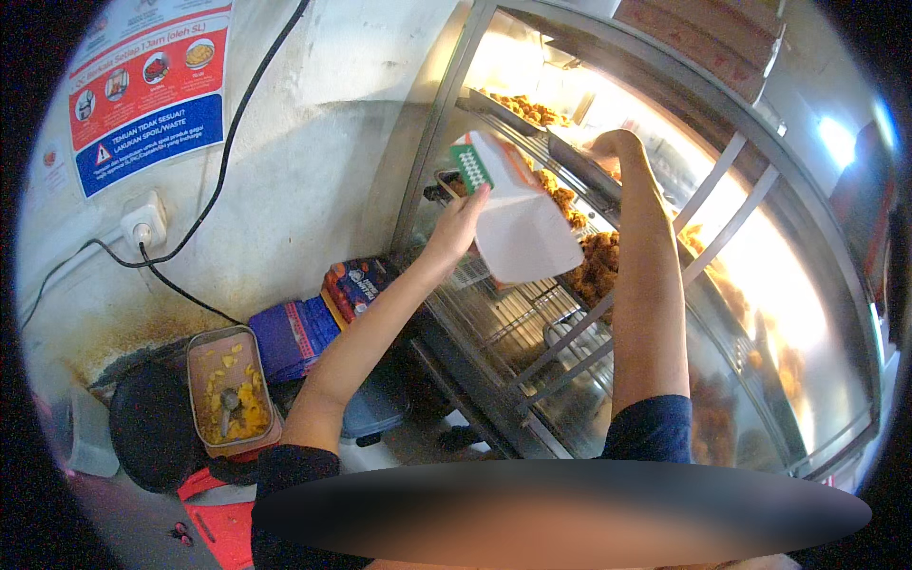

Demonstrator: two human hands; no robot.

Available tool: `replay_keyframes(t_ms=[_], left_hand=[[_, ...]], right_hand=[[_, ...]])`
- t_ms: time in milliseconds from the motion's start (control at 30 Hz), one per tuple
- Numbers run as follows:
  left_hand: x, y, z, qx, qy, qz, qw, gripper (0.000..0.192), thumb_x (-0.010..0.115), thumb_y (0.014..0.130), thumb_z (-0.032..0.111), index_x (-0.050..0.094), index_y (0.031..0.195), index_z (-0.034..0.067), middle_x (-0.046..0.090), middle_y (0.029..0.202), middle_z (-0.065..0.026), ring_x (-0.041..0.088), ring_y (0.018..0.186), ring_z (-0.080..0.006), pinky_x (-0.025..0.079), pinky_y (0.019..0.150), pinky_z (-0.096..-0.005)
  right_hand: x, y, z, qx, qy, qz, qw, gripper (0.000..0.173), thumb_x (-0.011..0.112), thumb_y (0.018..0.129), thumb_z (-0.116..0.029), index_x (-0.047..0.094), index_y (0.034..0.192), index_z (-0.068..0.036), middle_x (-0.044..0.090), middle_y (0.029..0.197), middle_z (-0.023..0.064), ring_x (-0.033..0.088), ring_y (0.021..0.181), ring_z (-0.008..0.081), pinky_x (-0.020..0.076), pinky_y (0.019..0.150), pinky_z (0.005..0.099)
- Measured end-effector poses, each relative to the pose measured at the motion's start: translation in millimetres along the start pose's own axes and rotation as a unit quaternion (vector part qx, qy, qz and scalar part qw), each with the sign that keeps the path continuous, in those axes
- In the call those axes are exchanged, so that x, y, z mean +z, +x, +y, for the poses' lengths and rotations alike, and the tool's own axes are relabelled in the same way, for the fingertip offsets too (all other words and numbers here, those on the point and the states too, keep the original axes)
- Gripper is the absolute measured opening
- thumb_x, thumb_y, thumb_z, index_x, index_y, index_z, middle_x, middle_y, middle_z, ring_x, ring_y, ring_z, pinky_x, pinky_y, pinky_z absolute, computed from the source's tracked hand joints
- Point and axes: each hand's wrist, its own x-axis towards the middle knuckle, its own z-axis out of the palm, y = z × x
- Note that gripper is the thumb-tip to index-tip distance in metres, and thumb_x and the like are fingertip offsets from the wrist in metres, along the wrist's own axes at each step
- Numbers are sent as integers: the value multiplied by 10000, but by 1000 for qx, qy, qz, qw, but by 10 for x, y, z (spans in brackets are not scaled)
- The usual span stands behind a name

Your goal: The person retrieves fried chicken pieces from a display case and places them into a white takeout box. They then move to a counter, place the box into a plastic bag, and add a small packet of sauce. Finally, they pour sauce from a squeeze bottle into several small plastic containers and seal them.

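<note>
My left hand (459, 224) grips a paper food box (527, 235) by its side, its white flap turned towards me and a green and orange print on its outside. Inside a lit glass food display cabinet (434, 135), my right hand (613, 146) reaches over a dark metal tray (584, 167) on the upper shelf; its fingertips are lost in glare, so what they touch cannot be told. Small fried pieces (527, 108) fill the tray further left. Behind the box, larger pieces of fried chicken (598, 267) lie on the shelf below.
Sliding-door rails (719, 206) cross beside my right forearm. At lower left a metal tray (192, 385) holds yellow food and a scoop (229, 410), near folded blue cartons (292, 338). A black cable (235, 128) runs down the wall to a socket (144, 219).
</note>
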Motion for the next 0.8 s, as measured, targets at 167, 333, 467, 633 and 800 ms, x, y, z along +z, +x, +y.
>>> replay_keyframes(t_ms=[167,333,467,633,800], left_hand=[[198,423,132,-9,14,-9,1000,542,433,1008,432,632,1035,-71,665,942,-128,610,862,-195,446,813,-336],[355,718,104,-25,66,4,998,537,462,971,424,590,934,-97,643,880,-173,591,811,-251,445,787,-378],[395,866,113,-67,40,1,997,549,476,958,426,569,873,-108,623,828,-193,617,808,-282,457,769,-398],[357,793,58,-88,-24,-5,996,460,483,964,417,620,1012,-19,651,933,-133,623,855,-244,460,782,-383],[253,626,-103,-76,54,9,996,449,473,977,383,648,1073,-19,662,961,-105,614,873,-202,459,787,-359]], right_hand=[[-215,-52,-65,-8,0,33,999,296,552,830,-297,710,960,-82,707,971,150,669,865,293,516,817,391],[-818,-504,-437,-27,-3,109,994,312,553,822,-305,721,929,-66,711,949,157,678,920,296,528,832,395],[-1063,-1134,-881,-60,128,259,955,306,604,819,-332,682,1001,-99,700,968,149,670,915,322,524,818,409],[-642,-1566,-1213,-207,311,173,911,443,780,764,-237,638,1169,-127,679,1067,69,622,970,187,480,906,344],[-745,-1705,-1121,-154,285,69,944,604,820,738,-300,599,1278,-145,645,1207,90,588,1078,193,432,998,351]])
